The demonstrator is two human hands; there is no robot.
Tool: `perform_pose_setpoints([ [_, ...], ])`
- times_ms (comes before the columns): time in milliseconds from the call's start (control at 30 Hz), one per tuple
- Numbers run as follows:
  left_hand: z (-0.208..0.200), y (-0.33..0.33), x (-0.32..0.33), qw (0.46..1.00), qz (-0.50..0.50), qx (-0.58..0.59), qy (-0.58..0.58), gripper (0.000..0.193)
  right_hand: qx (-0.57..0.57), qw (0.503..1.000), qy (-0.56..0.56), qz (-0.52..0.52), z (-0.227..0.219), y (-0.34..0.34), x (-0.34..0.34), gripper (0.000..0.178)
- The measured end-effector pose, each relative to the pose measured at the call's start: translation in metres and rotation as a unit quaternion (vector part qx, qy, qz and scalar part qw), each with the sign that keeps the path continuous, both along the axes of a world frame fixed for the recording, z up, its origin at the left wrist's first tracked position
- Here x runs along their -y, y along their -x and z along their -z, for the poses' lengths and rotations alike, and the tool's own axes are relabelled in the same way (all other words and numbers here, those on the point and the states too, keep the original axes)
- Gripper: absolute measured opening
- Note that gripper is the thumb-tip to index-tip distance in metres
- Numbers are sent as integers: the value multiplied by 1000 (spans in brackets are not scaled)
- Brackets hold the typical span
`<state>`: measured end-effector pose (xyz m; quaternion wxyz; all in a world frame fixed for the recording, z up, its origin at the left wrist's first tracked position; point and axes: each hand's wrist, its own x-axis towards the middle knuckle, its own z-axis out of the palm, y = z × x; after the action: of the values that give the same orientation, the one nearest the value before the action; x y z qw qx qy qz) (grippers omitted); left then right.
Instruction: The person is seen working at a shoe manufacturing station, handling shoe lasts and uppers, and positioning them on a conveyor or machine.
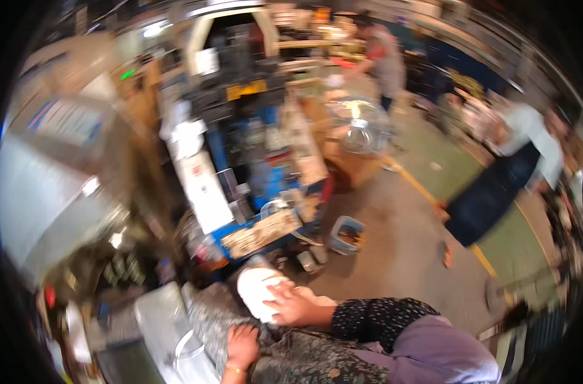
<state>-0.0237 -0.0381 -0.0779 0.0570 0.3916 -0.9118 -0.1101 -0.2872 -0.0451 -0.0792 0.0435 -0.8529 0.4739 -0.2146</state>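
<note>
My right hand [299, 308], at the end of a black sleeve with white specks, lies over a bright white, rounded thing [256, 289]. Its fingers are spread on that surface; glare and blur hide what the thing is. My left hand [242, 347], with a thin bracelet at the wrist, rests on the dark flower-patterned cloth [291, 355] over my lap. The left fingers lie apart on the cloth, and I see nothing held in them.
Ahead stands a blue-framed machine [259, 160] with a white panel [205, 189]. A pale bucket [347, 235] sits on the floor beside it, near a cardboard box [352, 168] under clear plastic. Grey metal housing [41, 192] rises at left. Two people [386, 61] are farther off.
</note>
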Motion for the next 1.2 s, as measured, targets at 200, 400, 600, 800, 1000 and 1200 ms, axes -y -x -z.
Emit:
perform_pose_setpoints([
  [200, -44, -24, -66, 943, -163, -280, -78, 36, -6, 998, -51, -45, 11, -4, 12, 43],
  [400, -36, -107, -204, 768, -575, -277, 48, 29, -51, 973, -98, -201, 28, -31, 49, 48],
  [600, -9, -218, -294, 360, -879, -159, 269, 54, -27, 965, -139, -221, 25, -47, 60, 47],
  [800, 2, -330, -266, 194, -968, -153, 50, 58, 43, 980, -108, -161, 7, -57, 50, 38],
  [1000, -74, -270, -234, 278, -671, -673, -137, 42, 56, 981, -136, -125, -23, -52, 48, 30],
  [1200, -103, -139, -141, 319, -505, -751, -281, 58, 232, 914, -251, -219, -100, -83, 89, 64],
])
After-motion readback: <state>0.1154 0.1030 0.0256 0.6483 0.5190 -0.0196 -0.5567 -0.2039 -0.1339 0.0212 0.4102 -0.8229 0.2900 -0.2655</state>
